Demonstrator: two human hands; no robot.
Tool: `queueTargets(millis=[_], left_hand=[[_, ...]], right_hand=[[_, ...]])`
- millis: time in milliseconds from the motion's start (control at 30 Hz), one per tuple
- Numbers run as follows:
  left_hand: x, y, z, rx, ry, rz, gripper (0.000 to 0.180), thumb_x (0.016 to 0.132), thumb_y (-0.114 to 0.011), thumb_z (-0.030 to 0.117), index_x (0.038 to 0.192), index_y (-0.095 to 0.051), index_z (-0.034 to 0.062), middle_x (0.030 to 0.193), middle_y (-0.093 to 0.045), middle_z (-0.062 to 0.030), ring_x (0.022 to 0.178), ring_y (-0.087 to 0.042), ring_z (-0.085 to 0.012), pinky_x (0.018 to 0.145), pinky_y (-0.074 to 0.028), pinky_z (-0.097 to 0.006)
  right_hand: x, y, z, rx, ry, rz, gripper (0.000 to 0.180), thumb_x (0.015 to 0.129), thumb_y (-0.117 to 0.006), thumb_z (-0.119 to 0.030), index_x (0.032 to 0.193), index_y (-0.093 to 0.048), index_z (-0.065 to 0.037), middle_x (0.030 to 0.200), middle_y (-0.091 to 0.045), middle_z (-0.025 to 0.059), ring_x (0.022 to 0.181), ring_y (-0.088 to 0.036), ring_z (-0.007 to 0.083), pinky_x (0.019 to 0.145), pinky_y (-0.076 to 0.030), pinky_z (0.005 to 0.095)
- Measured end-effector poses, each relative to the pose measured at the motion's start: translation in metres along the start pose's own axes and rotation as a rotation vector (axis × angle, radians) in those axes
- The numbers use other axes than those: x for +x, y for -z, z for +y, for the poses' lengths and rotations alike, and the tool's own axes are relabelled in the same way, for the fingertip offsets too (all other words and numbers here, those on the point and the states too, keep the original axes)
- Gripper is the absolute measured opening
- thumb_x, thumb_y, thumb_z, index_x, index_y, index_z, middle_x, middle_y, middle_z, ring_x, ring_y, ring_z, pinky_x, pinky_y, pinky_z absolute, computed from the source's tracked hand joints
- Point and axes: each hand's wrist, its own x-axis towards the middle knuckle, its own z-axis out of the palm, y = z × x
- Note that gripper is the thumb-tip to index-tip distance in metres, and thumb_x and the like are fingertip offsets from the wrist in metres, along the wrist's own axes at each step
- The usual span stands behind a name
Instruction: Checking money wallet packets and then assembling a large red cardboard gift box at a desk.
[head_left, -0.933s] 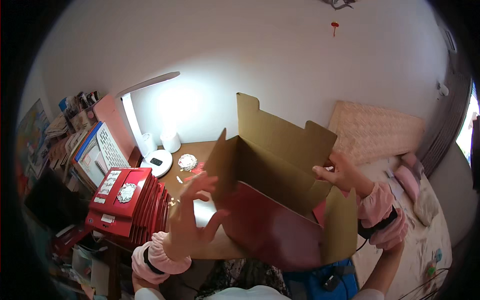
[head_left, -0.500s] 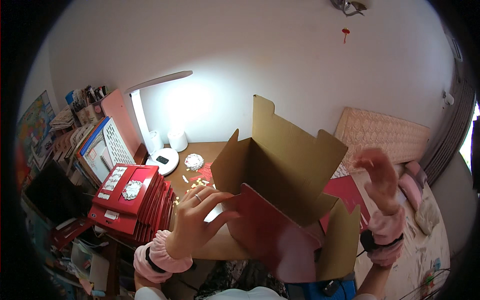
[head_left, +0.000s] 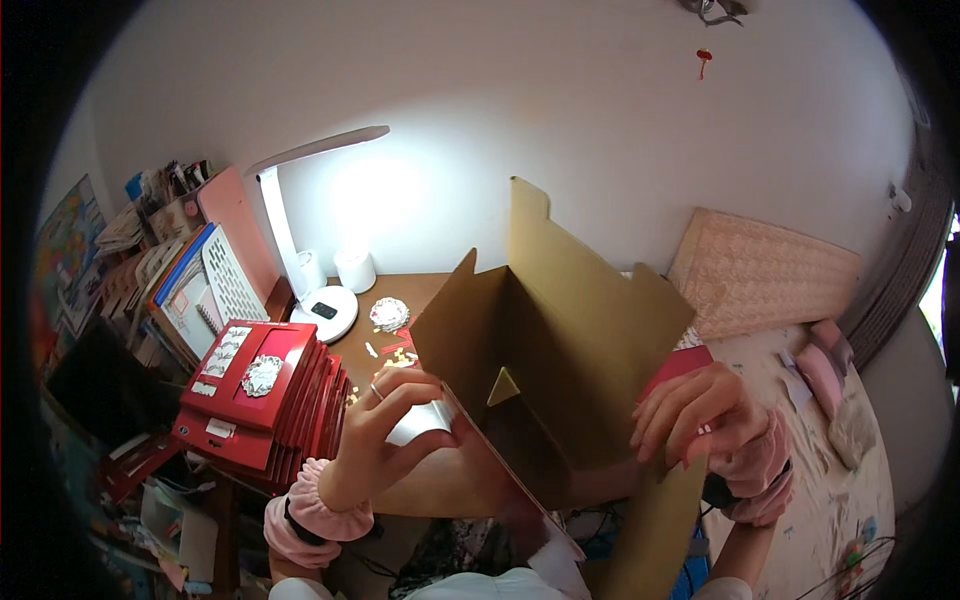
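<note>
A cardboard gift box (head_left: 600, 290), brown inside and red outside, stands tilted in front of me with its top flaps up. A small folded flap shows inside it. My left hand (head_left: 385, 430), with a ring on one finger, pinches the box's red near panel at its left upper edge. My right hand (head_left: 705, 415) is closed over the right edge, by a side flap (head_left: 655, 520); its thumb is partly hidden.
Left on the desk (head_left: 400, 292) is a stack of flat red boxes (head_left: 265, 400) with white paper ornaments. Behind stand a lit lamp (head_left: 328, 313), white cups (head_left: 354, 270), a round white ornament (head_left: 390, 314) and scattered small pieces. To the right is a bed (head_left: 800, 480).
My right hand has come down from the air beside the box onto its right edge. The red near panel has swung toward me, showing more of the inside. My left hand stays at its edge.
</note>
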Motion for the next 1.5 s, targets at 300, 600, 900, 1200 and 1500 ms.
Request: queueTargets(millis=[300,600,900,1200,1500], left_hand=[[-0.01,0.003,-0.011,0.001,0.046,0.12,0.044,0.061,-0.085,0.015,0.094,-0.06,-0.0001,0.096,-0.06,-0.011,0.087,-0.059,-0.0284,0.075,-0.048,-0.035],[-0.002,-0.005,0.002,0.152,-0.005,0.193,0.041,0.065,-0.085,0.024,0.087,-0.06,0.0006,0.087,-0.056,-0.009,0.078,-0.056,-0.0259,0.068,-0.045,-0.034],[0.004,-0.017,-0.004,0.138,0.005,0.217,0.039,0.06,-0.085,0.019,0.085,-0.062,-0.0003,0.085,-0.06,-0.0091,0.077,-0.056,-0.027,0.067,-0.045,-0.035],[0.001,-0.033,0.003,0.358,-0.072,0.288,0.035,0.064,-0.084,0.019,0.091,-0.066,0.0063,0.097,-0.049,-0.0097,0.09,-0.05,-0.0254,0.07,-0.045,-0.035],[0.0,-0.036,-0.015,0.141,-0.116,0.207,0.037,0.069,-0.083,0.017,0.102,-0.069,0.0068,0.127,-0.044,-0.0167,0.121,-0.045,-0.0302,0.098,-0.046,-0.042]], right_hand=[[-0.014,-0.02,0.007,0.095,-0.16,0.804,0.041,0.09,-0.059,-0.038,0.074,-0.058,-0.001,0.069,-0.062,0.0091,0.062,-0.057,0.0168,0.058,-0.043,0.029],[-0.019,-0.001,0.047,-0.086,0.067,0.667,0.061,0.077,-0.067,-0.062,0.065,-0.062,-0.002,0.054,-0.05,0.0016,0.049,-0.045,0.0101,0.046,-0.029,0.0257],[-0.033,0.004,0.024,-0.149,-0.368,0.888,0.032,0.079,-0.075,-0.026,0.069,-0.059,0.0,0.061,-0.055,-0.0019,0.059,-0.048,0.0038,0.05,-0.035,0.0226],[-0.031,0.013,0.022,-0.559,-0.432,0.61,0.027,0.082,-0.073,-0.02,0.101,-0.063,-0.004,0.068,-0.062,0.006,0.06,-0.057,0.0155,0.06,-0.045,0.0279],[-0.012,-0.011,0.015,-0.868,-0.317,0.518,0.043,0.079,-0.069,-0.013,0.121,-0.062,-0.016,0.114,-0.062,0.0118,0.096,-0.061,0.0294,0.08,-0.05,0.0375]])
